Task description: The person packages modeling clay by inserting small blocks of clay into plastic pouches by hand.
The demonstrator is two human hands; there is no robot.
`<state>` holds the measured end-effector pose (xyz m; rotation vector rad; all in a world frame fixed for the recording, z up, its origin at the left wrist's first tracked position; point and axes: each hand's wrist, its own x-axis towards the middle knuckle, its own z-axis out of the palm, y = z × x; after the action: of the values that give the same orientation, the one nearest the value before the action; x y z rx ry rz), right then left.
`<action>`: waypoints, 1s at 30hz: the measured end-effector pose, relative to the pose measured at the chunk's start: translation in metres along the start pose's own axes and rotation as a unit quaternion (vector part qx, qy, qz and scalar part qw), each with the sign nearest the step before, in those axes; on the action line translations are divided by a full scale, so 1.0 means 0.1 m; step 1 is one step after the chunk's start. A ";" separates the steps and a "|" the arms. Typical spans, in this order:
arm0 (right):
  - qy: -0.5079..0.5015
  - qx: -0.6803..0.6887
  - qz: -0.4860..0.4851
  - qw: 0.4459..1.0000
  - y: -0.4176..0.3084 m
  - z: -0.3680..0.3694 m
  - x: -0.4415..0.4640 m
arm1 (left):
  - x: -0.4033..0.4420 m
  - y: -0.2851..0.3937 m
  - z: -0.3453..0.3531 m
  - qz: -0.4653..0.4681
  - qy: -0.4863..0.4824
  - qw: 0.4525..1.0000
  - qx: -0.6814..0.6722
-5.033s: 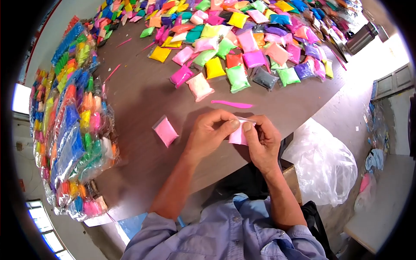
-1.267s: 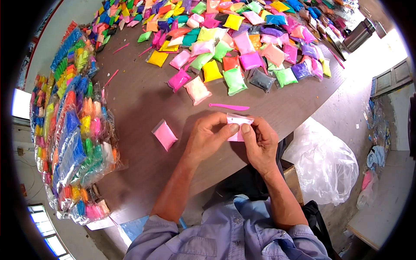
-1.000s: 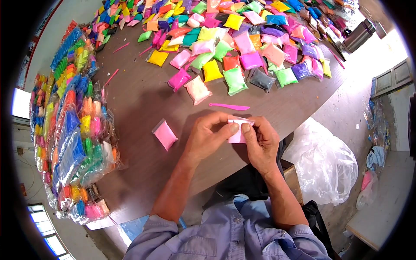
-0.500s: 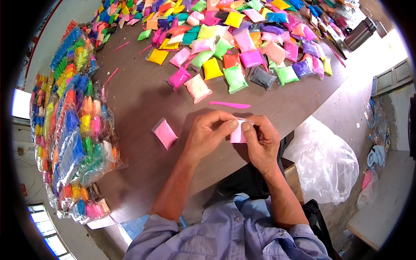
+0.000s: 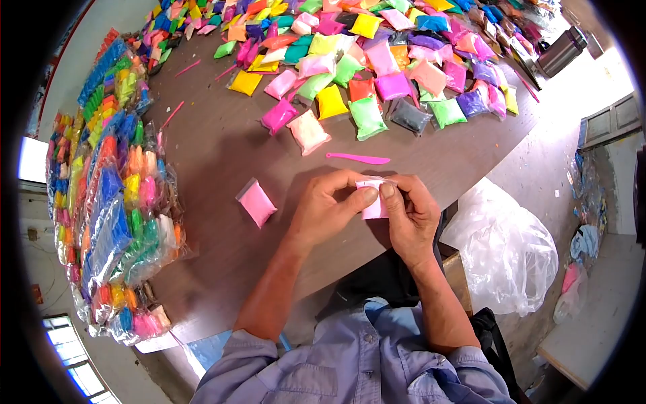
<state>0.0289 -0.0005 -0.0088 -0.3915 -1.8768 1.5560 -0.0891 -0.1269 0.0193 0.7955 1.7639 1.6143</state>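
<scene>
Between my two hands is a small clear packet with light pink filling [image 5: 375, 208], pinched near its top edge. My left hand [image 5: 328, 207] grips its left side with thumb and fingers, and my right hand [image 5: 412, 214] grips its right side. A pink plastic knife [image 5: 358, 159] lies on the table just beyond my fingertips. Another pink packet [image 5: 256, 203] rests to the left of my left hand. Farther back, a peach packet [image 5: 309, 132] sits at the near edge of the pile.
Many coloured packets [image 5: 392, 86] spread over the back of the brown table [image 5: 222, 269]. Stacked bags of coloured packs [image 5: 111, 215] stand along the left edge. A metal flask [image 5: 562, 51] is at the back right. A large clear plastic bag [image 5: 501, 252] bulges beside the table's right edge.
The pink packet's top, raised and showing about a second ago, folded down at half a second and now shows a little again between my thumbs. My hands have barely moved, staying closed on it.
</scene>
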 end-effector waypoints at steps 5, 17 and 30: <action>0.013 0.019 0.041 0.999 -0.04 0.02 0.01 | 0.01 -0.07 -0.05 0.020 -0.001 0.999 0.036; -0.003 0.009 0.016 1.000 0.02 0.03 0.00 | 0.01 0.01 -0.05 0.010 -0.010 0.998 0.053; 0.013 0.080 0.074 0.994 -0.04 0.03 -0.01 | 0.00 0.01 -0.04 -0.005 -0.039 0.999 0.010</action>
<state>0.0282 -0.0048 -0.0052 -0.4843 -1.7232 1.7763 -0.0924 -0.1290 0.0205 0.8467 1.7292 1.5409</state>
